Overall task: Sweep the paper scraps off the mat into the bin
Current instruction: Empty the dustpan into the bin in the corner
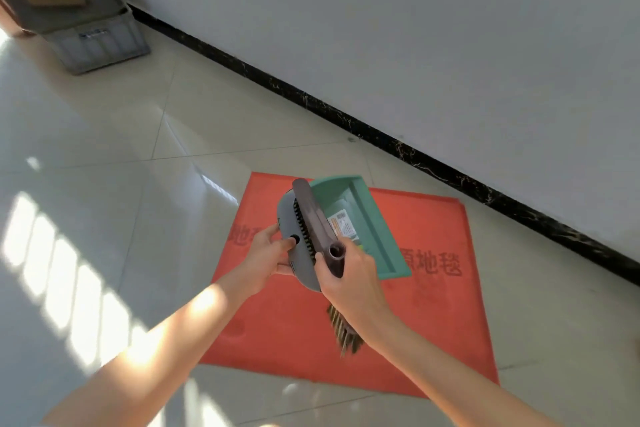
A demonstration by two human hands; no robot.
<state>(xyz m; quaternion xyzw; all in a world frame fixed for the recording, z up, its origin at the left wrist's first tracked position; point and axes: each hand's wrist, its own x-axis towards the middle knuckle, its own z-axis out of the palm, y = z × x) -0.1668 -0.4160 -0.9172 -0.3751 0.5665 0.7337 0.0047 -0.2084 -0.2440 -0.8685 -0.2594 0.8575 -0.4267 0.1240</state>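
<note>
1. Green dustpan (367, 218) and brown brush (311, 211) hang mid-frame over the red mat (433, 315); the brush runs upper-left to lower-right, bristles lowermost.
2. Your left hand (266, 253) grips the dustpan's grey back, your right hand (353, 281) the brush.
3. The mat shows no scraps, so emptying likely comes next; keep the dustpan level.

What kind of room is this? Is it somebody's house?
Probably a plain indoor room, maybe an office or storeroom; I can't tell which. It has a shiny tiled floor, a bare white wall with a black skirting, and a grey crate by the wall.
</note>
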